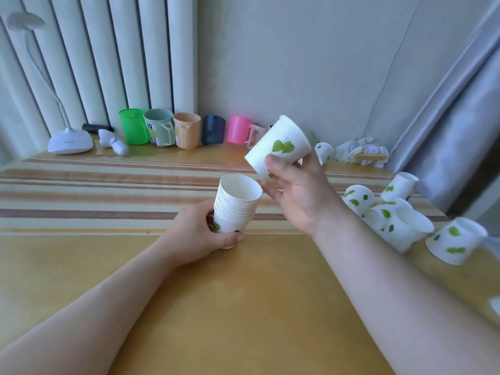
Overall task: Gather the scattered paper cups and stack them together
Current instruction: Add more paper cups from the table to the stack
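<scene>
My left hand (198, 235) grips the base of an upright stack of white paper cups (236, 205) with green leaf prints, mouth facing up, over the middle of the table. My right hand (296, 192) holds a single white paper cup (280, 146) with a green leaf, tilted, raised just above and to the right of the stack, apart from it. Several loose paper cups (397, 220) lie tipped over on the table's right side, and one more cup (457, 240) lies nearer the right edge. A further small white cup (324, 152) lies behind my right hand.
A wooden table (230, 307) carries a striped cloth (94, 190) across its far half. Along the wall stand plastic mugs: green (133, 129), grey (159, 130), tan (187, 133), dark blue (213, 129), pink (239, 133). A white desk lamp (69, 142) sits far left. Crumpled wrapping (362, 152) lies far right by a curtain.
</scene>
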